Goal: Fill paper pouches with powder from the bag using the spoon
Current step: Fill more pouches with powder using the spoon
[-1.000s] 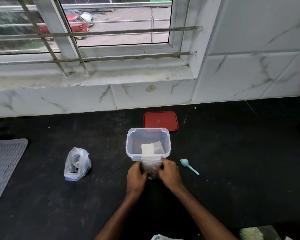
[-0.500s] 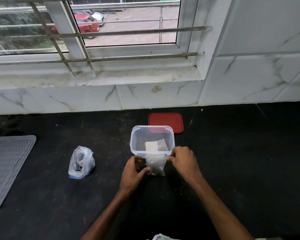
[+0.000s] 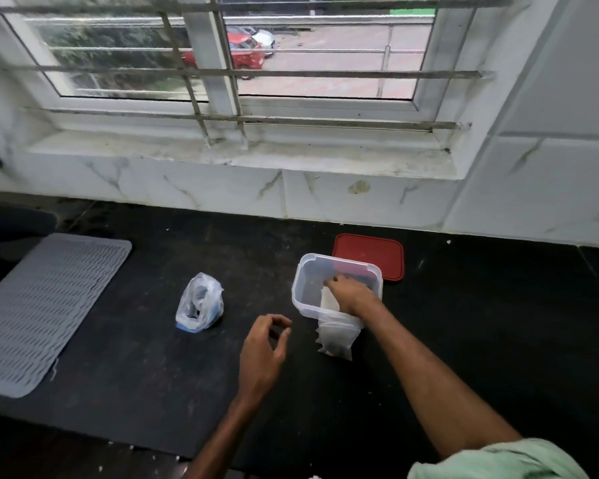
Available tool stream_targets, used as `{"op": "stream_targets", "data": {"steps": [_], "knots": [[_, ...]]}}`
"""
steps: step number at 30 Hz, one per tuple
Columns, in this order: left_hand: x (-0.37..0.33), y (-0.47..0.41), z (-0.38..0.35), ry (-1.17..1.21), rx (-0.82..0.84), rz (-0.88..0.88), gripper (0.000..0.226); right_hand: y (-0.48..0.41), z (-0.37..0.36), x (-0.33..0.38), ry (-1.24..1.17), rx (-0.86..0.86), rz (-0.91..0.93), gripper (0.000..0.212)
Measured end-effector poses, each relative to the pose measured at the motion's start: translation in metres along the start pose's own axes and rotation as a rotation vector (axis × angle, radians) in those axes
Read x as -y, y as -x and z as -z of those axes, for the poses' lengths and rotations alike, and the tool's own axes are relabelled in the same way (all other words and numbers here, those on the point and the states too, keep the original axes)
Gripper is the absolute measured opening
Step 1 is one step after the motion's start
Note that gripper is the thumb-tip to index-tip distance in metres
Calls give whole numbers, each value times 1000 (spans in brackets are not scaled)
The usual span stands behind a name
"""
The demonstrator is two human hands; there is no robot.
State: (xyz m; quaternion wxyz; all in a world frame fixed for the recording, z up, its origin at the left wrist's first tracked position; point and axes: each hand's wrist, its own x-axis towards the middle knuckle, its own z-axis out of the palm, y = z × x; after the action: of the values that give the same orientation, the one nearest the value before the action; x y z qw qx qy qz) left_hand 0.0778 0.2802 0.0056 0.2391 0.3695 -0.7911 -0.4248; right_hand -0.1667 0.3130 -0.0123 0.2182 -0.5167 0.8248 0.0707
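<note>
Black counter (image 3: pixel 464 323); right hand (image 3: pixel 351 293) fingers pinching pouch (image 3: pixel 329 300) inside container (image 3: pixel 301 288), left hand (image 3: pixel 261 354) loosely curled, empty

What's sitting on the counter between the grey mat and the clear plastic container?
In the head view, a crumpled plastic bag sits between the grey mat and the clear container; the rest is bare counter.

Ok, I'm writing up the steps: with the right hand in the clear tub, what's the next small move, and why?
Probably lift one white paper pouch out of the clear plastic tub. The right hand is inside on the pouches, while the left hand hovers open and empty beside the clear powder bag.
</note>
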Motion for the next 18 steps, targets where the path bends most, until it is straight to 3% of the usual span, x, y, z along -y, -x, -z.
{"op": "stream_targets", "data": {"steps": [6,11,15,18], "knots": [[1,14,7,-11,-99,59,20,-2,0,-9,55,-26,-28,37],[0,18,9,32,-138,98,20,10,12,-9,48,-293,-54,23],[-6,22,8,167,-118,196,15,48,41,2,-461,-591,-115,17],[-19,23,11,322,13,280,23,82,48,25,-1050,-594,-62,15]]}}
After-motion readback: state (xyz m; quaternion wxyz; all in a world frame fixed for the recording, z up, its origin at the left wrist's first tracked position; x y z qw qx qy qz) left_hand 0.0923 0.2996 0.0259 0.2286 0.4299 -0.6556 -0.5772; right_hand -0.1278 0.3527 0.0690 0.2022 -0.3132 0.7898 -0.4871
